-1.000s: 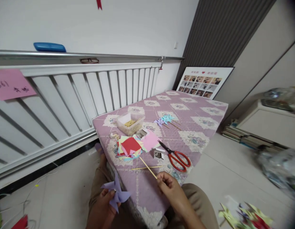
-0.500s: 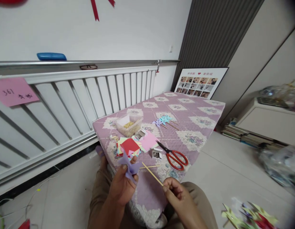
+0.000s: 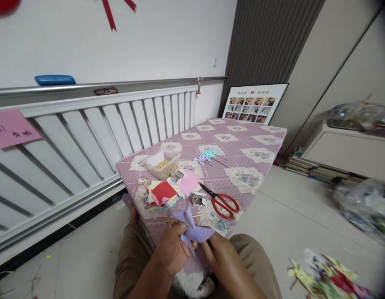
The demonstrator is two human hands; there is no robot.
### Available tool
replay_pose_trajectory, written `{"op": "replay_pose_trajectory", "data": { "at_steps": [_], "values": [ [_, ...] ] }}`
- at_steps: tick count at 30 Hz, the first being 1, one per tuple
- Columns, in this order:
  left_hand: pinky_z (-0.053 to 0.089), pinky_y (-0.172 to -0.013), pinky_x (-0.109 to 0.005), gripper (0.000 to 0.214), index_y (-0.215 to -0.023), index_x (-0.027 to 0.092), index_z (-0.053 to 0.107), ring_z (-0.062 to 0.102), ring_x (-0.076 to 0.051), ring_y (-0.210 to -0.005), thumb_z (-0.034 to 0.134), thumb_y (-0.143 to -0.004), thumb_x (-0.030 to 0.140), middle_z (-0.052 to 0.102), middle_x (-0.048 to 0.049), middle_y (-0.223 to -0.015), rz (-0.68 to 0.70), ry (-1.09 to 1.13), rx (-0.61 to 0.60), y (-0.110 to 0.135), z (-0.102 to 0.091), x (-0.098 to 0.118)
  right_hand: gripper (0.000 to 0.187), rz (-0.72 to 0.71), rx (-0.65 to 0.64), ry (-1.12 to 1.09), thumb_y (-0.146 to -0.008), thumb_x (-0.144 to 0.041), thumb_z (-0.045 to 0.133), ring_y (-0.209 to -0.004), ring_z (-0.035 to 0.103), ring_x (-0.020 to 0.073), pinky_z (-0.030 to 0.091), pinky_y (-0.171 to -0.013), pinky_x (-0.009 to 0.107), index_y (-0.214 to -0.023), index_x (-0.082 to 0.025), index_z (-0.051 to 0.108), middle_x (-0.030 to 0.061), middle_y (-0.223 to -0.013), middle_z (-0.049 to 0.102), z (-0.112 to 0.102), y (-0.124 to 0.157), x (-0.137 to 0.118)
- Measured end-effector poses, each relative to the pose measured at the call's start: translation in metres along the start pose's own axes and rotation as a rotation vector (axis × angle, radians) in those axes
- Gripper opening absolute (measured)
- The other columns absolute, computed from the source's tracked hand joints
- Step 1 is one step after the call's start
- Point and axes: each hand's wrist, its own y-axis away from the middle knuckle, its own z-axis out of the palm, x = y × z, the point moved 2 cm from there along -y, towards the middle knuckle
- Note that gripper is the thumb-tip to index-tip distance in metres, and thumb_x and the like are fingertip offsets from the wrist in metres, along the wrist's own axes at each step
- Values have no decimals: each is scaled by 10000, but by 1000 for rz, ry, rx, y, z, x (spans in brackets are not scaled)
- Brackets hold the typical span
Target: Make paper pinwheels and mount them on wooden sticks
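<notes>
My left hand pinches a purple paper pinwheel between thumb and fingers. Close against its back right side is my right hand, its fingers curled and partly covered by a blade of the pinwheel. The wooden stick seen in that hand a moment ago is hidden behind the paper. Another wooden stick lies on the table just beyond the pinwheel. Past it are a small box of metal pins, red-handled scissors and a pile of coloured paper squares.
A plastic container of sticks stands near the radiator. Finished purple and blue pinwheels lie farther back on the patterned tablecloth. More pinwheels are on the floor at right.
My right hand has brought the wooden stick up to the back of the pinwheel, and both hands now meet. The left hand has moved right with the pinwheel. The view has shifted slightly.
</notes>
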Motion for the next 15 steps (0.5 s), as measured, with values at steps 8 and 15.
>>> {"op": "replay_pose_trajectory", "data": {
  "at_steps": [8, 15],
  "values": [
    [413, -539, -180, 188, -716, 189, 668, 545, -72, -601, 810, -611, 253, 632, 25, -761, 109, 12, -116, 5, -14, 17, 282, 320, 30, -583, -875, -475, 453, -420, 381, 77, 295, -427, 193, -762, -218, 483, -75, -560, 481, -4, 1, -12],
    [406, -647, -235, 238, -616, 160, 613, 543, -121, -727, 812, -610, 290, 576, -7, -758, 36, -74, -265, -7, -6, 4, 427, 392, -16, -741, -790, -629, 509, -394, 310, 47, 245, -387, 165, -738, -206, 478, -88, -547, 465, 7, 2, -17]
  ]
}}
